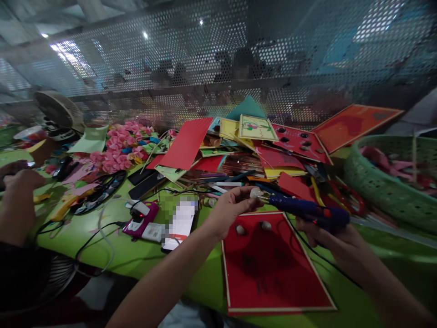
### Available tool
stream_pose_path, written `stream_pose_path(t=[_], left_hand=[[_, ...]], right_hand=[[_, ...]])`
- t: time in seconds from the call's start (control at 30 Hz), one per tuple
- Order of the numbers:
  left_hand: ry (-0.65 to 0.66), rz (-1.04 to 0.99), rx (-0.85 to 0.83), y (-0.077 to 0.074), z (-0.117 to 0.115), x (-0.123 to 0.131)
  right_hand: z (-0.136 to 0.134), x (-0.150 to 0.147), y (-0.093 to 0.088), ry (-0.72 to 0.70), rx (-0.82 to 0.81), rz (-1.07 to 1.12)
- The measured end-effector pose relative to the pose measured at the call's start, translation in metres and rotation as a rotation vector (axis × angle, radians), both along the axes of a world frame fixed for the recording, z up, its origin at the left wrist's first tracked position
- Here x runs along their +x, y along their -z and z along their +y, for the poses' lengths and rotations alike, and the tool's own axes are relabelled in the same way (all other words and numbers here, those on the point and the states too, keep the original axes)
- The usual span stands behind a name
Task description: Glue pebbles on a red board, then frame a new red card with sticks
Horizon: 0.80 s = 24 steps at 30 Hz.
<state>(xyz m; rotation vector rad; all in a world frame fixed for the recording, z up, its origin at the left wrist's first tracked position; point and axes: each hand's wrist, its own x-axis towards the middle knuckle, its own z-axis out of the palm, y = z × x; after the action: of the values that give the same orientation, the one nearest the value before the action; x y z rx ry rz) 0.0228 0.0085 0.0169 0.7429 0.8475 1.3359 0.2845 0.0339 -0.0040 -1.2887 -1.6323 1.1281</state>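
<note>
My left hand (229, 208) pinches a small pale bead (253, 193) above a red card (273, 264) lying on the green table (143, 255). My right hand (324, 230) grips a blue glue gun (303, 207), its nozzle touching the bead. Two more pale beads (240, 229) sit stuck near the top edge of the red card. Both forearms reach in from the bottom of the view.
A green basket (382, 182) stands at the right. A heap of coloured cards (239, 146), pens and scissors lies behind. Pink paper flowers (123, 146), a phone (180, 223), a pink device with cables and a fan (59, 111) lie left. Another person's hand (17, 191) is at far left.
</note>
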Motion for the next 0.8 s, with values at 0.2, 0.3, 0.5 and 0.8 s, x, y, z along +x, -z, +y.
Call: stream_pose_path(t=[0.2, 0.3, 0.5, 0.8], left_hand=[[0.008, 0.0, -0.013, -0.002, 0.001, -0.001], [0.018, 0.027, -0.014, -0.004, 0.0, -0.001], [0.023, 0.145, 0.032, -0.008, -0.002, 0.001], [0.204, 0.617, 0.132, -0.013, -0.03, 0.013]], right_hand=[[-0.001, -0.01, -0.018, -0.028, -0.047, 0.289], [-0.004, -0.015, -0.029, -0.01, -0.069, 0.389], [0.0, -0.01, -0.035, -0.063, 0.01, 0.473], [-0.001, -0.009, -0.047, -0.045, 0.099, 0.47]])
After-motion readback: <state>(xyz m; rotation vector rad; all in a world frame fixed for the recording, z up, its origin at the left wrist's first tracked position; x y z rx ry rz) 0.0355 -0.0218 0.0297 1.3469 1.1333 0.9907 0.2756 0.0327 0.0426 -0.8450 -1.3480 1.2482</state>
